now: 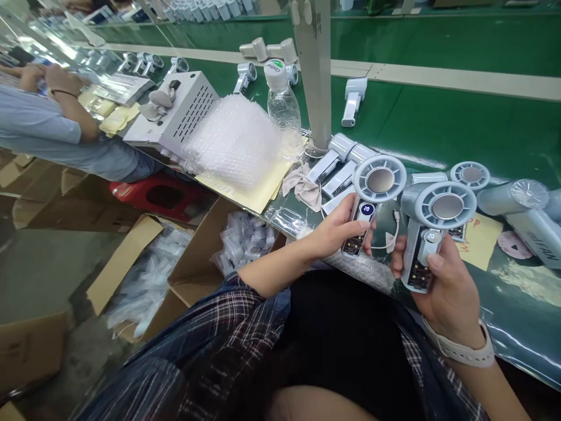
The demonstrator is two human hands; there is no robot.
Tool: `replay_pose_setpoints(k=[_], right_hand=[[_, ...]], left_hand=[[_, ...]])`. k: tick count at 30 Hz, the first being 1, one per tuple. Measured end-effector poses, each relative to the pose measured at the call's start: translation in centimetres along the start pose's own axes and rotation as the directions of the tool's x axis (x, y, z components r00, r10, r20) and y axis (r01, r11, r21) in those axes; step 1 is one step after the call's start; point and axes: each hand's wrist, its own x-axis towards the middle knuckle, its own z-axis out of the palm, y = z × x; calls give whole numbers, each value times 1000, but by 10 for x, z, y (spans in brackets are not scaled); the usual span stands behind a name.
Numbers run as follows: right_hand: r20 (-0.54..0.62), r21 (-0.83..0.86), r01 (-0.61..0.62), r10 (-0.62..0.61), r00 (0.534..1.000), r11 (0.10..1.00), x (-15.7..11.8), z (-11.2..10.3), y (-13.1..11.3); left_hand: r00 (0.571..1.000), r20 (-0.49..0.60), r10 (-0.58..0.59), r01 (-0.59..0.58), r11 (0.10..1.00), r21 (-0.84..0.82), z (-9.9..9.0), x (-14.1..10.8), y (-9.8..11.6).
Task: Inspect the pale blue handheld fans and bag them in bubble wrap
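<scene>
My left hand (339, 229) grips a light-blue handheld fan (366, 209) by its handle, the thumb lying on the front below a lit display that reads 20. Another handheld fan (432, 234) of the same kind is in my right hand (451, 286), whose thumb presses near the small round display. Both fans stand roughly upright, round heads up, with dark circuit parts showing in the handles. Between the two hands a white cable (397, 225) lies on the bench. Behind my left hand several more fans (339, 169) lie side by side.
More fans (532, 213) lie at the right. A metal post (318, 76), a plastic bottle (283, 108), bubble wrap (239, 140) and a white box (173, 114) stand along the bench. Below left, cartons (193, 275) hold bagged parts. A co-worker (65, 128) sits at far left.
</scene>
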Motion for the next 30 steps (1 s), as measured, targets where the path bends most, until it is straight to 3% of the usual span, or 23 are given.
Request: replay_pose_setpoints(k=[3, 7, 11, 25, 28, 30], right_hand=[[2, -28, 1, -1, 1000, 1000, 0, 1, 0], [56, -47, -37, 40, 998, 998, 0, 2, -3], [27, -41, -37, 38, 999, 998, 4, 2, -6], [34, 28, -38, 37, 999, 999, 5, 0, -4], [-6, -19, 12, -12, 1000, 1000, 7, -3, -2], [-56, -15, 32, -33, 998, 999, 9, -6, -1]], left_hand=[[1000, -31, 1, 0, 1000, 31, -1, 0, -4], [999, 48, -2, 1, 1000, 7, -2, -8, -1], [999, 27, 33, -35, 996, 76, -7, -10, 0], [996, 9, 91, -92, 992, 91, -13, -7, -2], [998, 4, 66, -66, 989, 130, -14, -8, -1], [998, -63, 27, -17, 988, 156, -13, -8, 0]])
